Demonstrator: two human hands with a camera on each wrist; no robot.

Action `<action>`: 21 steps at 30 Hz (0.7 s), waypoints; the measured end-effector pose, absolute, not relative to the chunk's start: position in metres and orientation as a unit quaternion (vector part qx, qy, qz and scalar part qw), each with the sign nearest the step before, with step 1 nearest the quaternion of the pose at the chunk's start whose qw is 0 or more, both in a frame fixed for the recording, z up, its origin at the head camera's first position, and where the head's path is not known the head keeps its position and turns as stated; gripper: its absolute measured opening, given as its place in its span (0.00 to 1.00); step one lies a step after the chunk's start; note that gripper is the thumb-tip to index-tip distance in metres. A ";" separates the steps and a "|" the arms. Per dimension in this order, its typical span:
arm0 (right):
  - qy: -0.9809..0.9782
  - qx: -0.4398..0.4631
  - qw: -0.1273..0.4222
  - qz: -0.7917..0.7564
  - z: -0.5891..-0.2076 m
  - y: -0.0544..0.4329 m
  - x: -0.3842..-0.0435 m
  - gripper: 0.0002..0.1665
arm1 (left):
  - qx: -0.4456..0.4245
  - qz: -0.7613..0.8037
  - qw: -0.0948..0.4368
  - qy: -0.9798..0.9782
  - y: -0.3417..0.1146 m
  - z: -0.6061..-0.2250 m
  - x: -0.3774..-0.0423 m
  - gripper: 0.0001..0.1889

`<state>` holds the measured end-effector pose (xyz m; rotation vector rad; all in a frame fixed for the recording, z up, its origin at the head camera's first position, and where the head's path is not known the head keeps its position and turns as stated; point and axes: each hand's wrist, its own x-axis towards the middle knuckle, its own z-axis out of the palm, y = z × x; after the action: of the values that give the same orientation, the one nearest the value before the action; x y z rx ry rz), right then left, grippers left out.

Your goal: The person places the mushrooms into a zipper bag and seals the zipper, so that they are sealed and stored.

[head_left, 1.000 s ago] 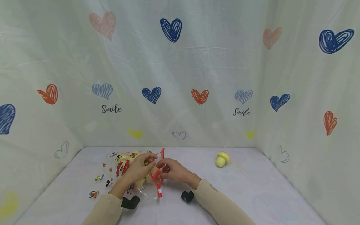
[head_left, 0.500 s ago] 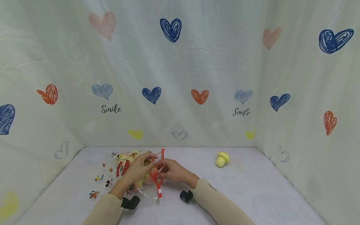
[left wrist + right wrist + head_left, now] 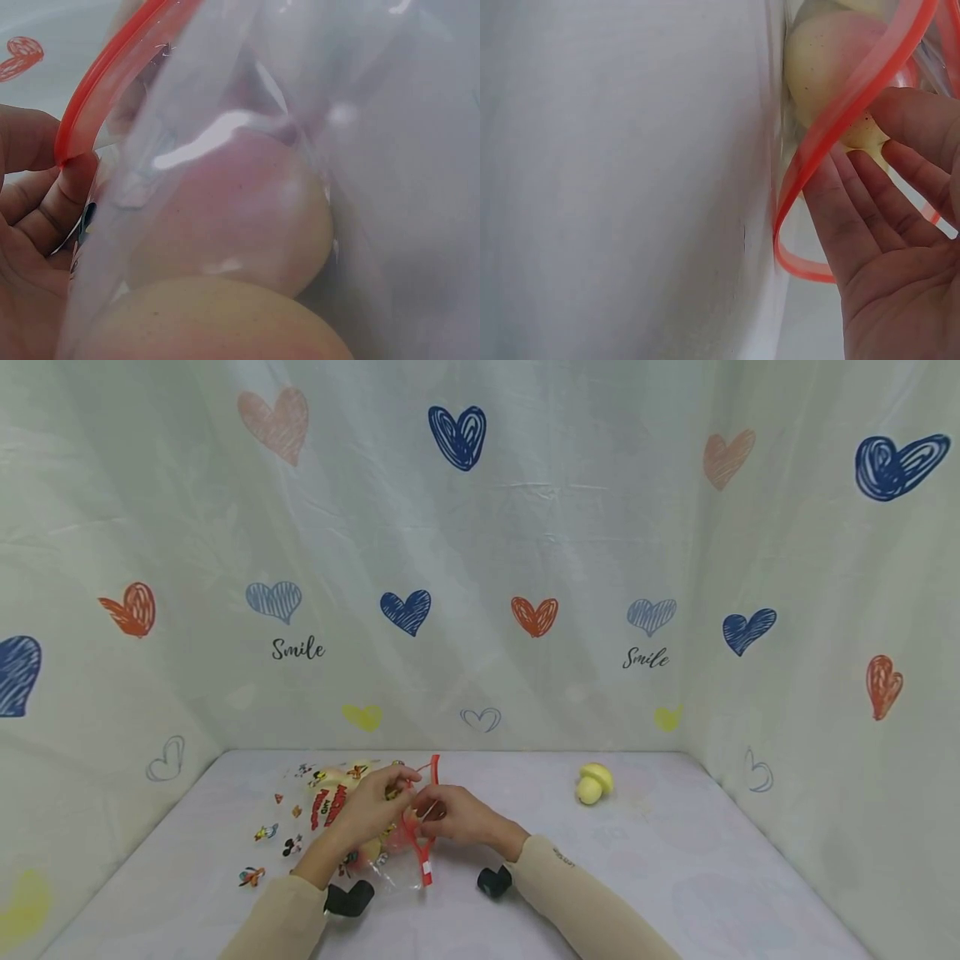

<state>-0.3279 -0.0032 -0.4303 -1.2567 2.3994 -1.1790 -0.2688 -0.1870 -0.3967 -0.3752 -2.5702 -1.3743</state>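
Note:
A clear zip bag (image 3: pixel 327 808) with cartoon prints lies on the table, its red zip edge (image 3: pixel 427 867) facing right. My left hand (image 3: pixel 369 810) pinches that red edge, thumb and finger meeting on it in the left wrist view. Inside the bag are peaches (image 3: pixel 232 210), yellow with a pink blush. At the mouth is my right hand (image 3: pixel 463 814). In the right wrist view its fingers (image 3: pixel 847 217) reach past the red rim with their tips at a peach (image 3: pixel 829 60), mostly straight and not wrapped round it.
Toward the back right of the table (image 3: pixel 675 852) sit two yellow rounded things, one (image 3: pixel 597 776) leaning over the other (image 3: pixel 588 792). Black pieces (image 3: pixel 350 900) show beside both wrists. A heart-printed curtain (image 3: pixel 480 527) stands behind and at both sides.
The peach at the mouth has slid left, deeper into the bag. My right hand has shifted slightly left with it; my left hand stays put on the edge.

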 end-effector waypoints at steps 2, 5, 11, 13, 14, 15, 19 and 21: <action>0.809 -0.423 0.092 -0.398 -0.431 -0.003 -0.328 0.15 | -0.128 -0.466 0.101 -0.870 -0.187 -0.397 -0.269 0.10; 0.811 -0.423 0.090 -0.394 -0.430 -0.002 -0.328 0.15 | -0.129 -0.467 0.101 -0.869 -0.187 -0.397 -0.269 0.10; 0.820 -0.420 0.082 -0.380 -0.427 0.000 -0.328 0.14 | -0.134 -0.467 0.101 -0.868 -0.188 -0.397 -0.269 0.10; 0.821 -0.418 0.081 -0.380 -0.425 0.002 -0.329 0.14 | -0.135 -0.467 0.101 -0.868 -0.188 -0.397 -0.269 0.09; 0.822 -0.417 0.080 -0.379 -0.425 0.004 -0.330 0.15 | -0.135 -0.466 0.101 -0.868 -0.188 -0.397 -0.270 0.09; 0.822 -0.417 0.078 -0.380 -0.424 0.005 -0.330 0.15 | -0.134 -0.466 0.101 -0.869 -0.188 -0.397 -0.270 0.09; 0.824 -0.413 0.070 -0.382 -0.421 0.014 -0.332 0.15 | -0.128 -0.461 0.103 -0.872 -0.187 -0.398 -0.270 0.09; 0.827 -0.406 0.067 -0.384 -0.420 0.018 -0.333 0.16 | -0.124 -0.459 0.103 -0.873 -0.187 -0.399 -0.270 0.09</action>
<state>-0.3326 0.0181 -0.4201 -1.2250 2.4914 -1.1566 -0.2704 -0.1873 -0.3985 -0.3652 -2.5773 -1.3558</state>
